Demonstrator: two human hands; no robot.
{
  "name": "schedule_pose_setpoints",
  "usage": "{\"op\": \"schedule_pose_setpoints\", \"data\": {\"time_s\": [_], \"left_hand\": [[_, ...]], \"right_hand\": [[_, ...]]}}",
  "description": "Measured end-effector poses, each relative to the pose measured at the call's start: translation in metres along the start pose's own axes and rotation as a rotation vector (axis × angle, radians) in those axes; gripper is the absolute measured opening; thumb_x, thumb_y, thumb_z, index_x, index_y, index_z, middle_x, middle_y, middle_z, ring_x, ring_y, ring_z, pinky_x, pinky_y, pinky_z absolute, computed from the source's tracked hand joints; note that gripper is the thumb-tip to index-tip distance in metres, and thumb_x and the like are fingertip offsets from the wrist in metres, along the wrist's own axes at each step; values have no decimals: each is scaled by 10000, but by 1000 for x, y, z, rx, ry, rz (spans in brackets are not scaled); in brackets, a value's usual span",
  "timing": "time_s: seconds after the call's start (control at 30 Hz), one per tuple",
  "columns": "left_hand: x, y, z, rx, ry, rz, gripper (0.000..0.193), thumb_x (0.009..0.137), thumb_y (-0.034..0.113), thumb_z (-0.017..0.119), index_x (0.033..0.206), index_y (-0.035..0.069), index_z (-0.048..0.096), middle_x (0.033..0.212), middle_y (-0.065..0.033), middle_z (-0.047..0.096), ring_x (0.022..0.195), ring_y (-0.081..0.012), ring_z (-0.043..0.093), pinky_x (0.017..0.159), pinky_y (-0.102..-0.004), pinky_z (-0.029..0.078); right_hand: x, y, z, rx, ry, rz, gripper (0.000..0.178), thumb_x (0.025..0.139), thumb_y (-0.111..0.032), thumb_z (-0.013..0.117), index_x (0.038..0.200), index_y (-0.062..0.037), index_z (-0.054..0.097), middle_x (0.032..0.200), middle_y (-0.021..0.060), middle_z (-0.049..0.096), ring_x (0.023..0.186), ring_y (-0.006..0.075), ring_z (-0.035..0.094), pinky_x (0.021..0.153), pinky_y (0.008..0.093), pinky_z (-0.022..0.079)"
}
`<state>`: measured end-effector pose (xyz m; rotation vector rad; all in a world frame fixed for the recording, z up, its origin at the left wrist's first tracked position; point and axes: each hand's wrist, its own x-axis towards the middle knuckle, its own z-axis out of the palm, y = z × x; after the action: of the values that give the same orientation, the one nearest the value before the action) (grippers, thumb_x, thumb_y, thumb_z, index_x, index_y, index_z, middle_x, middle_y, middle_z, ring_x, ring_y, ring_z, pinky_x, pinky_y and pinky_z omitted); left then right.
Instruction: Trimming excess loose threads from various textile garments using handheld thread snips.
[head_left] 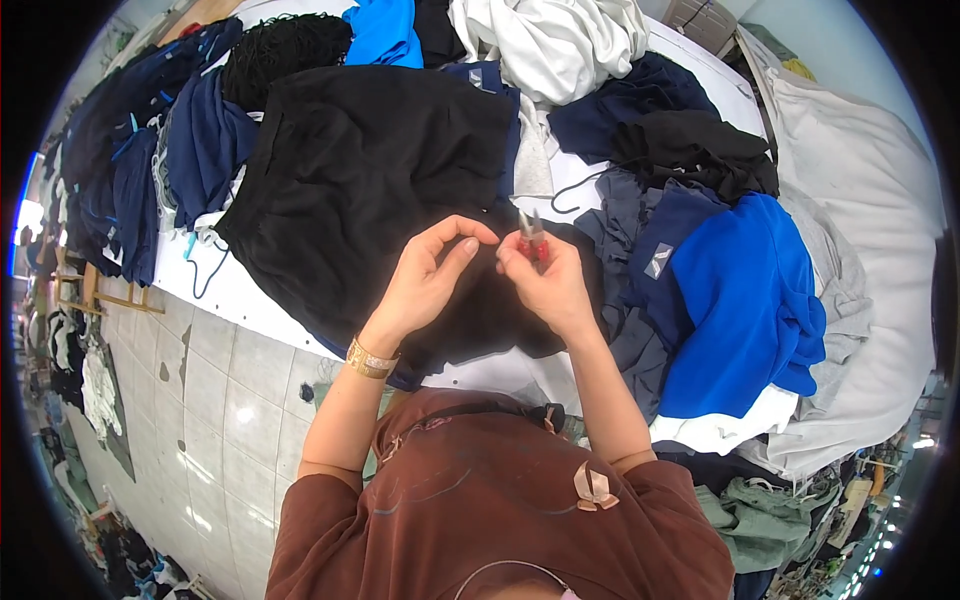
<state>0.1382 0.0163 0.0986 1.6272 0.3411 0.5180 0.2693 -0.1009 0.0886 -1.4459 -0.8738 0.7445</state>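
Note:
A pair of black shorts (pixel 370 140) lies spread over the white table, its gathered waistband toward the left. Above its lower right part, my right hand (pixel 550 285) is closed around small red-handled nippers (pixel 532 240), jaws pointing away from me. My left hand (pixel 430 275), a gold bracelet at its wrist, is just to the left. Its thumb and forefinger are drawn together in a pinch, and whatever may be between them is too small to make out. The two hands are close but apart.
Navy garments (pixel 205 140) and black cords (pixel 285 55) are piled at the left. White fabric (pixel 560 45) lies at the back. Dark grey, navy and bright blue garments (pixel 745 300) heap up at the right, beside a large pale cloth (pixel 850 170). Tiled floor (pixel 250 400) shows at lower left.

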Motion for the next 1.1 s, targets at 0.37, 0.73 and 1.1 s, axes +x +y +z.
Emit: {"op": "schedule_pose_setpoints", "data": {"time_s": [0.37, 0.73, 1.1], "left_hand": [[0, 1, -12, -169, -17, -80, 319, 776, -5, 671, 1084, -14, 585, 1035, -3, 602, 865, -23, 545, 771, -146, 429], [0, 5, -18, -214, -97, -145, 371, 758, -28, 627, 1127, -18, 590, 1108, -57, 612, 974, -86, 571, 851, -224, 460], [-1, 9, -16, -169, -131, -131, 372, 742, -13, 625, 1114, -17, 606, 1094, -75, 631, 1002, -113, 578, 904, -252, 446]], "right_hand": [[-3, 6, -20, -348, 16, -350, 210, 855, -174, 640, 951, 5, 586, 701, 71, 518, 624, 186, 547, 551, 282, 426], [1, -3, -19, -813, -22, -639, 228, 756, -182, 711, 890, -42, 592, 727, 68, 551, 638, 233, 555, 549, 321, 440], [3, -10, -24, -860, -92, -683, 253, 764, -226, 706, 912, -56, 592, 743, 55, 544, 659, 229, 553, 552, 324, 438]]}}
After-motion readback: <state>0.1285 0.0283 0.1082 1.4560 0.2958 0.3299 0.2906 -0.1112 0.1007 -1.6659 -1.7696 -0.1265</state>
